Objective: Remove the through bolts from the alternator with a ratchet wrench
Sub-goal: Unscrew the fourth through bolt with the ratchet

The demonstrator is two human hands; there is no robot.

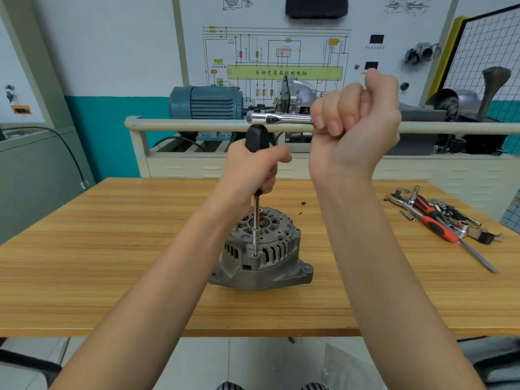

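Observation:
A grey alternator [263, 253] stands on the wooden table [112, 249], its slotted housing facing up. A long driver with a black handle [256, 139] and a thin steel shaft [256, 218] stands upright, its tip seated on a through bolt [255, 255] at the housing's front rim. My left hand [253, 170] is wrapped around the driver's handle. A chrome ratchet wrench [277, 118] sits horizontally on top of the handle. My right hand [356, 119] grips the ratchet's handle in a fist, to the right of the driver.
A pile of tools lies at the table's right edge: a red-handled screwdriver [439, 226], sockets and a wrench [399, 197]. Behind the table stands a training bench with a blue motor [205, 102], a cream rail [197, 125] and a wiring-diagram panel [281, 57].

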